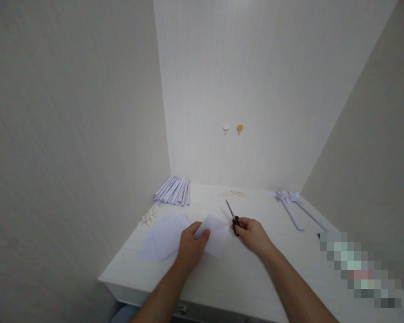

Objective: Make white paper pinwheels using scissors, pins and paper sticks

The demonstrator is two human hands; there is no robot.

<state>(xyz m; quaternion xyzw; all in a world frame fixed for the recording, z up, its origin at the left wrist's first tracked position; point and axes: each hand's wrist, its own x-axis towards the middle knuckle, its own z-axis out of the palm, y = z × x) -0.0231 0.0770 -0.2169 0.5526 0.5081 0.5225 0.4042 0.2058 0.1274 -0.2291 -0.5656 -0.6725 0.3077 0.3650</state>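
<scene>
My left hand (pixel 191 244) is closed on the near edge of a white sheet of paper (pixel 216 234), lifting it slightly off the pale table (pixel 242 278). My right hand (pixel 252 234) grips the black handles of a pair of scissors (pixel 231 212), whose blades point up and away, just right of the sheet. A few more white sheets (pixel 161 237) lie fanned out on the table to the left of my left hand.
A bundle of rolled paper sticks (pixel 173 190) lies at the back left by the wall. Folded paper pieces with long strips (pixel 291 202) lie at the back right. Two small hooks (pixel 233 129) are on the rear wall. A blurred-out area covers the right front.
</scene>
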